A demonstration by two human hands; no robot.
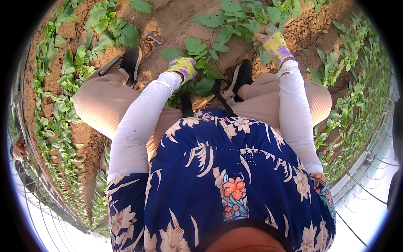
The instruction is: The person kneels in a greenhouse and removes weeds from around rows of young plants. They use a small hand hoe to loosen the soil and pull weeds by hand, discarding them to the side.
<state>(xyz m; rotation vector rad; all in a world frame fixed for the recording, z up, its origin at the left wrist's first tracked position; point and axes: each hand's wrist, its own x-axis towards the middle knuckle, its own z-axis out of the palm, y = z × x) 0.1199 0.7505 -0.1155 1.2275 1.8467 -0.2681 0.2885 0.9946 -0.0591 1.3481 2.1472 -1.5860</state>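
Observation:
My left hand [182, 67], in a yellow glove with purple flowers, is among the leaves of a broad-leaved green plant [195, 47] between my feet. Its fingers curl downward, and the glove hides whatever they may hold. Further out on the right, my right hand [272, 44] wears a matching glove. Its bent fingers touch or nearly touch the edge of another leafy plant [239, 23]; a single leaf [265, 58] shows just below them. Whether that hand grips a stem cannot be made out.
Beside my left shoe [130, 63] lies a small hand tool with a dark handle [110, 65] and a metal blade [153, 37]. My right shoe [241, 77] stands on the soil. Plant rows [64, 104] [352, 94] flank me; greenhouse hoops [362, 184] curve along the rim.

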